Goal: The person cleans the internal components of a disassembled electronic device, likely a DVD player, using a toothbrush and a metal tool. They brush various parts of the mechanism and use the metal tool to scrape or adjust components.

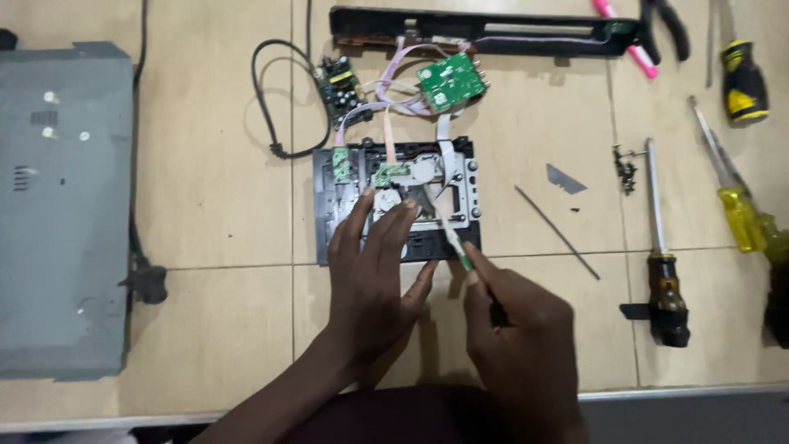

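A grey metal cover (64, 214) lies far left of the hands; a green circuit board (449, 81) and black front panel (485, 33) beyond them; screwdrivers (662, 263) and loose screws (627, 170) to their right.

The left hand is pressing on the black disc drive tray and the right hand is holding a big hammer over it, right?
Not quite. The head view shows the right hand holding a thin green-handled tool, not a hammer. The left hand does press on the black disc drive tray.
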